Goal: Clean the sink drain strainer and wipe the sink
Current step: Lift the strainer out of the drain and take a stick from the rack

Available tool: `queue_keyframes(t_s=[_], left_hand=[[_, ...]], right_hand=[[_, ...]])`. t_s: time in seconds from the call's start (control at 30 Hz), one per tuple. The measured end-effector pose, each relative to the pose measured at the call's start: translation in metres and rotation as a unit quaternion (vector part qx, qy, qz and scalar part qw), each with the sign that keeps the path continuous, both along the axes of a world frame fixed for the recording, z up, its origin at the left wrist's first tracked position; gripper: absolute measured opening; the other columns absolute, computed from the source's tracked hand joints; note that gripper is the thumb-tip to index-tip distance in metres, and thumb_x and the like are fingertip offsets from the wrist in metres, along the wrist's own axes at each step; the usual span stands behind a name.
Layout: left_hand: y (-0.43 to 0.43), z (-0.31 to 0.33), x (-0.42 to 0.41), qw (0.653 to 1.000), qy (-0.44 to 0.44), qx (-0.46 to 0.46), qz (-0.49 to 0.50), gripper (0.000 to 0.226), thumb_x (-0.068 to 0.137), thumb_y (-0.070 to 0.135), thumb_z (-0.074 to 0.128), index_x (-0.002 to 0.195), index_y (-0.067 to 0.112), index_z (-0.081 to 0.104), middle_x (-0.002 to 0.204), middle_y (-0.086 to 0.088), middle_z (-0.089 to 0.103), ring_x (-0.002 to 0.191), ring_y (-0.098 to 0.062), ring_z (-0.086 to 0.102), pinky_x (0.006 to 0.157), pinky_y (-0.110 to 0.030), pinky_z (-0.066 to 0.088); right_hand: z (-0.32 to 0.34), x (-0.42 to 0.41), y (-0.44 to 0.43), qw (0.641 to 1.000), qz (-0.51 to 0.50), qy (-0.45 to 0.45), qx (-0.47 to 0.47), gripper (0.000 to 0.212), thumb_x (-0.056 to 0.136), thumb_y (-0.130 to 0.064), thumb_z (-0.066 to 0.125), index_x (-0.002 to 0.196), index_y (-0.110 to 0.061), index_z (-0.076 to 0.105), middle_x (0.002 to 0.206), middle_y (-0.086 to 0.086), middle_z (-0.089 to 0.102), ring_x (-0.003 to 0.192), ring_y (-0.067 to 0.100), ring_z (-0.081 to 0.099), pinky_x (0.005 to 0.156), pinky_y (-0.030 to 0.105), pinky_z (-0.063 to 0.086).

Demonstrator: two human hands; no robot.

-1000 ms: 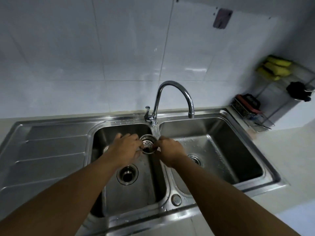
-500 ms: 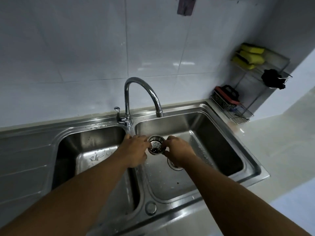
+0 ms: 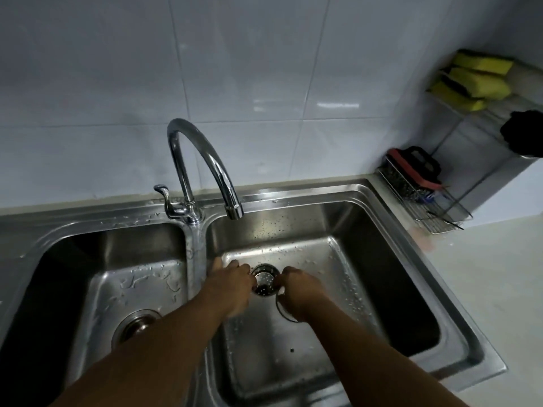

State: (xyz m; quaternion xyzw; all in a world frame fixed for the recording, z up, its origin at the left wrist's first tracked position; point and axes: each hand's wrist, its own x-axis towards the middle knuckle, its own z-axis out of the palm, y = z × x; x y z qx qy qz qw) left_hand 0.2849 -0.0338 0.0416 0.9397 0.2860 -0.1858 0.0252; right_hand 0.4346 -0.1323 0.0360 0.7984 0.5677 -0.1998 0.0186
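white wall tiles (image 3: 264,83) back a steel double sink (image 3: 382,195). your fingers (image 3: 246,273) curl onto the rim of the drain strainer (image 3: 265,281) from both sides: the left hand (image 3: 230,286) pinches its left edge and the right hand (image 3: 301,289) its right edge. the perforated basket sits between them, apparently lifted, low over the right basin floor and just behind the open drain hole (image 3: 284,314), which your right wrist partly hides. dark bits show inside the basket. outward, the faucet spout (image 3: 233,211) points into this same basin; no water runs from it. yellow sponges (image 3: 473,80) lie on a wire rack (image 3: 440,218) well apart at the right. judged step: cleaning the strainer, wiping not yet begun. the next move likely calls for freeing one hand for the tap lever (image 3: 164,198) while the other holds a firm pinch on the wet rim.
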Motion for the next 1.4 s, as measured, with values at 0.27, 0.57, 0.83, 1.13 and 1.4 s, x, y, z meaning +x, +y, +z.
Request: queue_keyframes(t_s=[0.27, 0.57, 0.83, 1.13, 1.4], left_hand=[[0.005, -0.055, 0.023, 0.990, 0.128, 0.005, 0.055, 0.058, 0.087, 0.015, 0.064, 0.142, 0.027, 0.052, 0.152, -0.004, 0.038, 0.141, -0.028, 0.029, 0.114, -0.062, 0.005], [0.008, -0.075, 0.035, 0.975, 0.202, -0.029, 0.084, 0.063, 0.085, 0.023, 0.072, 0.143, 0.024, 0.049, 0.150, -0.006, 0.039, 0.143, -0.030, 0.026, 0.116, -0.061, 0.008], [0.006, -0.079, 0.035, 0.976, 0.190, -0.040, 0.100, 0.061, 0.080, 0.011, 0.068, 0.138, 0.023, 0.053, 0.146, -0.005, 0.042, 0.139, -0.029, 0.030, 0.114, -0.059, 0.012], [0.001, -0.077, 0.036, 0.980, 0.161, -0.025, 0.113, 0.071, 0.080, 0.022, 0.071, 0.145, 0.026, 0.042, 0.151, -0.006, 0.035, 0.141, -0.030, 0.026, 0.113, -0.057, 0.013], [-0.014, -0.061, 0.074, 0.997, 0.037, -0.003, 0.061, 0.061, 0.083, 0.022, 0.067, 0.139, 0.022, 0.044, 0.142, -0.006, 0.039, 0.134, -0.028, 0.030, 0.112, -0.054, 0.013]], right_hand=[[-0.068, 0.009, 0.026, 0.996, 0.000, 0.060, -0.066, 0.047, 0.085, -0.011, 0.068, 0.128, -0.028, 0.061, 0.133, 0.001, 0.054, 0.121, 0.025, 0.056, 0.097, 0.039, 0.049], [-0.095, 0.014, 0.035, 0.990, 0.041, 0.077, -0.107, 0.057, 0.087, -0.009, 0.064, 0.142, -0.022, 0.051, 0.143, 0.005, 0.045, 0.132, 0.028, 0.048, 0.106, 0.044, 0.045], [-0.099, 0.015, 0.031, 0.990, 0.056, 0.082, -0.105, 0.059, 0.085, -0.012, 0.069, 0.140, -0.023, 0.053, 0.137, 0.008, 0.048, 0.127, 0.031, 0.052, 0.102, 0.043, 0.047], [-0.092, 0.030, 0.018, 0.989, 0.052, 0.113, -0.083, 0.078, 0.081, -0.010, 0.069, 0.150, -0.026, 0.035, 0.139, 0.009, 0.044, 0.128, 0.032, 0.048, 0.100, 0.040, 0.047], [-0.079, 0.091, -0.007, 0.992, -0.017, 0.062, -0.106, 0.069, 0.079, -0.026, 0.075, 0.139, -0.024, 0.042, 0.132, 0.007, 0.048, 0.120, 0.028, 0.051, 0.097, 0.039, 0.051]])
